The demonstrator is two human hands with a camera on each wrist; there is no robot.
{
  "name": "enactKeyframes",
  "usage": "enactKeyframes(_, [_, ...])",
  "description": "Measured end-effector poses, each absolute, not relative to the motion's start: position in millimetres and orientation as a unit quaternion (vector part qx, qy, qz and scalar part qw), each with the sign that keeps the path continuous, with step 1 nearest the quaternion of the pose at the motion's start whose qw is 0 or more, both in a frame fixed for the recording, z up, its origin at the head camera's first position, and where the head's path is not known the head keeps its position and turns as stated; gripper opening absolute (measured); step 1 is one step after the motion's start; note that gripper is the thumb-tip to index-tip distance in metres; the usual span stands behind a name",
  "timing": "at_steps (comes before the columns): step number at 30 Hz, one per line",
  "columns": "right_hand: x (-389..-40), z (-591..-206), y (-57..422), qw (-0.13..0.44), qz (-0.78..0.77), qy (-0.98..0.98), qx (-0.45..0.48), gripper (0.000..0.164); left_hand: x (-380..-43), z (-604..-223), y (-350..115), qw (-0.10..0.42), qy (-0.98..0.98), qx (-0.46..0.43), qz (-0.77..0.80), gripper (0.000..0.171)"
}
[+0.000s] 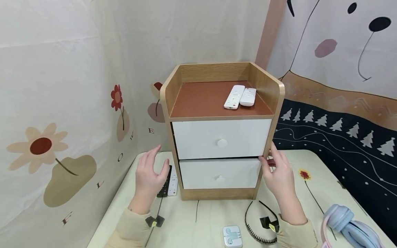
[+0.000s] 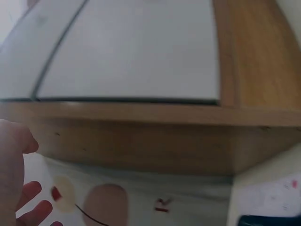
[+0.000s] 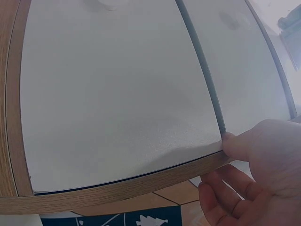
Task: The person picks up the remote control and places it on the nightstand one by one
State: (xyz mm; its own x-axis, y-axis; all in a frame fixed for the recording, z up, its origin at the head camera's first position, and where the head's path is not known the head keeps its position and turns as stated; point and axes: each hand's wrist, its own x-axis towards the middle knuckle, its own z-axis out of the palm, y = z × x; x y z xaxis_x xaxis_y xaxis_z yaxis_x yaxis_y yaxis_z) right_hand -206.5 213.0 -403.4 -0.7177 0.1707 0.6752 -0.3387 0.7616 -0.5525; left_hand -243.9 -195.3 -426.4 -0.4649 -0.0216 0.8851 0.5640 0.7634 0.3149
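Observation:
A small wood-grain cabinet (image 1: 217, 194) stands upright on the table, with a white upper drawer (image 1: 198, 139) and a white lower drawer (image 1: 201, 174), both pushed in. My right hand (image 1: 279, 172) holds the cabinet's right front edge. Its thumb lies at the gap between the drawers, and its other fingers (image 3: 214, 200) curl round by the outer side. To the left of the cabinet, my left hand (image 1: 150, 175) is raised with thumb and fingers spread, holding nothing. In the left wrist view its fingers (image 2: 35, 214) are apart from the wooden side panel (image 2: 141, 141).
Two white remotes (image 1: 234, 97) lie on the cabinet's brown top. A black remote (image 1: 164, 186) and a white remote (image 1: 172, 186) are beside its left base. In front are boxed earphones (image 1: 232, 237) and a black toothed headband (image 1: 255, 237); a blue fabric bundle (image 1: 350, 224) lies right.

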Motion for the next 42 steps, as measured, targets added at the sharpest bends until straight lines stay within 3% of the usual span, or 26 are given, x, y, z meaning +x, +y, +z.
enactKeyframes(14, [-206,-403,212,0.376,0.347,-0.858,0.055,0.064,-248,-501,-220,0.314,-0.911,-0.084,-0.256,0.061])
enactKeyframes(29, [-207,-404,213,0.386,0.339,-0.856,0.06,0.064,-248,-536,-232,0.149,-0.957,-0.009,-0.25,0.069])
enactKeyframes(42, [-206,-403,212,0.381,0.341,-0.858,0.057,0.064,-247,-549,-234,0.133,-0.966,0.001,-0.221,0.048])
